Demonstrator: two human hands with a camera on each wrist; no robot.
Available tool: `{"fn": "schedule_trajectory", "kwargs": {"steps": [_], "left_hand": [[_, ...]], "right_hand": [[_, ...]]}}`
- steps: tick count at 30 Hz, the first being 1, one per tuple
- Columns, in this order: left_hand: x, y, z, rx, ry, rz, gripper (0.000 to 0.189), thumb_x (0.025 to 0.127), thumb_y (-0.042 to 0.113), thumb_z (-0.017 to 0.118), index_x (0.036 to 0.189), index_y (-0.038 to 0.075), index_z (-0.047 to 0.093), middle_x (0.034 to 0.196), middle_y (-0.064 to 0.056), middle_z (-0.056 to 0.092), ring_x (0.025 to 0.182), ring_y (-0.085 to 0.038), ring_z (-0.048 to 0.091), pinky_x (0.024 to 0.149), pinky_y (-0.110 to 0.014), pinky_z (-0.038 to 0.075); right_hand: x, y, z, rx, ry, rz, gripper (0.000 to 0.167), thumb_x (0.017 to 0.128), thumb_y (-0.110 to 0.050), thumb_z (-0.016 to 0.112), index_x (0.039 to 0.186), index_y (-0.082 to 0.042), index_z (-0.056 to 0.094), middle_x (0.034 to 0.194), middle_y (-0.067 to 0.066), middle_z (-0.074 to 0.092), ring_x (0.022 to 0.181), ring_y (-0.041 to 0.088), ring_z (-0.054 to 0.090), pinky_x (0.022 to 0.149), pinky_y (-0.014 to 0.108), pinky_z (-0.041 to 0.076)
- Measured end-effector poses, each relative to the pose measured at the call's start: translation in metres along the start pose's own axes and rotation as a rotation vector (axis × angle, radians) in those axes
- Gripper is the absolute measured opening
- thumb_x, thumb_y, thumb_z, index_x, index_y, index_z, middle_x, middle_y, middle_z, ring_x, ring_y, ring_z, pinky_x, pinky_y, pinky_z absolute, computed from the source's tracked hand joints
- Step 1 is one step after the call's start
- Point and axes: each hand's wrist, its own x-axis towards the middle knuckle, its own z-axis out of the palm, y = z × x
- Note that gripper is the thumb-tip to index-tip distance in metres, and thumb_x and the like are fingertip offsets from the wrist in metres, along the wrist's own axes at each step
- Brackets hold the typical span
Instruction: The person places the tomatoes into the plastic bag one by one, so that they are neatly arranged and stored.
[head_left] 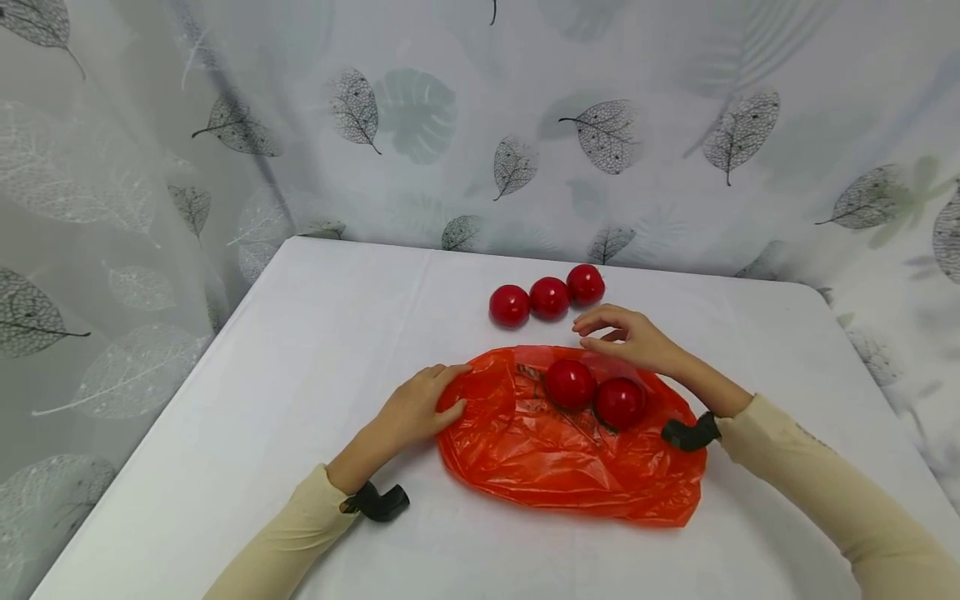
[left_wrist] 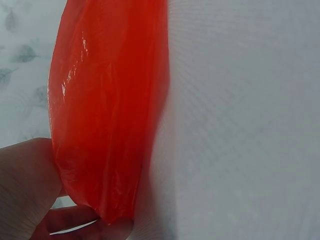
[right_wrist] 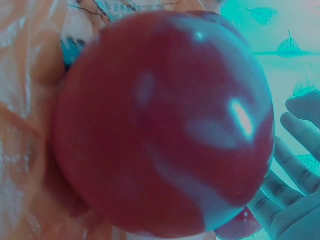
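Red ball (right_wrist: 165, 125) atop orange bag (head_left: 540, 467) | left grip (head_left: 416, 406): holding bag edge | right grip (head_left: 630, 337): loosely parted | three balls (head_left: 550, 298) behind bag

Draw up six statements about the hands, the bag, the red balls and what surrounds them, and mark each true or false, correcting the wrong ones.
1. The left hand grips the red bag at its edge. True.
2. The other hand holds a ball. False: the right hand holds nothing.
3. Three red balls form a row beyond the bag. True.
4. Four balls show within the bag's outline. False: two balls do.
5. Both sleeves are beige. True.
6. The work surface is black. False: the tabletop is white.
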Motion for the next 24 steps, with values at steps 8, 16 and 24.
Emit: {"fn": "schedule_trajectory", "kwargs": {"steps": [8,16,24], "left_hand": [[0.000,-0.001,0.001,0.010,0.003,0.004,0.047,0.090,0.020,0.067,0.134,0.009,0.055,0.115,-0.011,0.065,0.105,-0.027,0.062,0.089,-0.042,0.055],[0.000,-0.001,-0.001,0.024,0.021,0.030,0.046,0.089,0.019,0.067,0.133,0.009,0.056,0.110,-0.010,0.065,0.101,-0.026,0.063,0.087,-0.040,0.055],[-0.001,-0.001,-0.001,0.027,0.017,0.015,0.047,0.089,0.020,0.067,0.133,0.009,0.056,0.111,-0.010,0.065,0.102,-0.026,0.063,0.086,-0.040,0.056]], "right_hand": [[0.007,0.001,-0.004,0.021,0.063,-0.027,0.021,0.090,0.000,0.065,0.111,0.003,0.066,0.113,0.017,0.064,0.101,0.012,0.063,0.081,0.020,0.054],[0.012,0.005,-0.011,0.057,0.103,-0.003,0.023,0.091,-0.001,0.064,0.113,0.005,0.064,0.116,0.019,0.062,0.101,0.000,0.060,0.081,0.015,0.052],[0.019,0.011,-0.016,0.046,0.156,0.024,0.022,0.091,-0.002,0.065,0.113,0.002,0.065,0.114,0.012,0.064,0.099,-0.005,0.059,0.079,0.014,0.052]]}}
